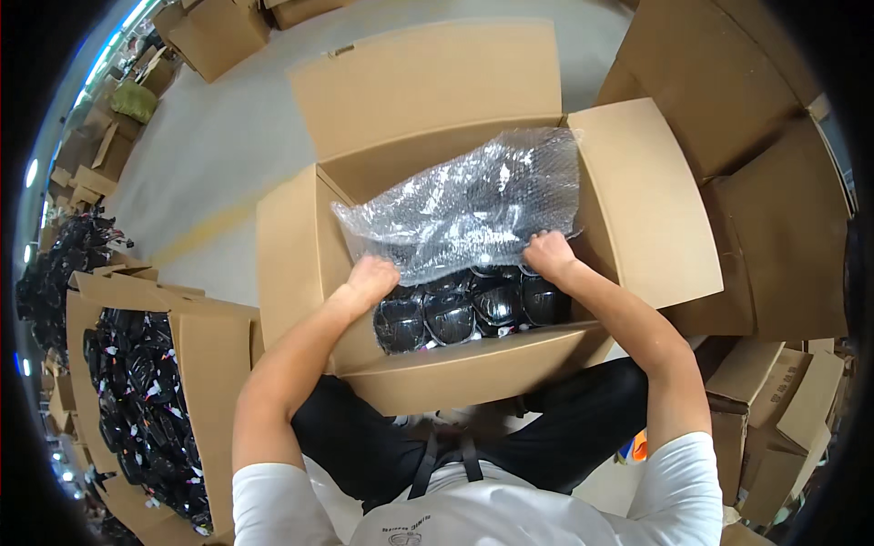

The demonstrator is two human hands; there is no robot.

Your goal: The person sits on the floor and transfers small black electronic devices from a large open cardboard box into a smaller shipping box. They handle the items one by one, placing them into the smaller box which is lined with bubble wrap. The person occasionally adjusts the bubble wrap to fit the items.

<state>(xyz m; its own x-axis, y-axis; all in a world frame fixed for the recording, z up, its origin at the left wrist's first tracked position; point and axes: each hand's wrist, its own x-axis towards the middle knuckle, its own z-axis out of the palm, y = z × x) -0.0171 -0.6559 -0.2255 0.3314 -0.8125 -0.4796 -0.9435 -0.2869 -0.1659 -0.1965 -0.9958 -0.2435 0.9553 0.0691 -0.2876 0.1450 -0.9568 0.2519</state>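
Note:
An open cardboard box (300,246) stands in front of me with its flaps spread. Inside lies a row of several shiny black rounded items (473,309), each in a clear wrap. A sheet of clear bubble wrap (473,205) covers the far part of the box. My left hand (371,278) grips the sheet's near left edge. My right hand (546,253) grips its near right edge. Both hands hold the sheet just above the black items.
At my left, a second open cardboard box (205,364) holds many black items with small tags. More cardboard boxes (774,209) are stacked at the right and far left. Grey floor (228,136) lies beyond the box.

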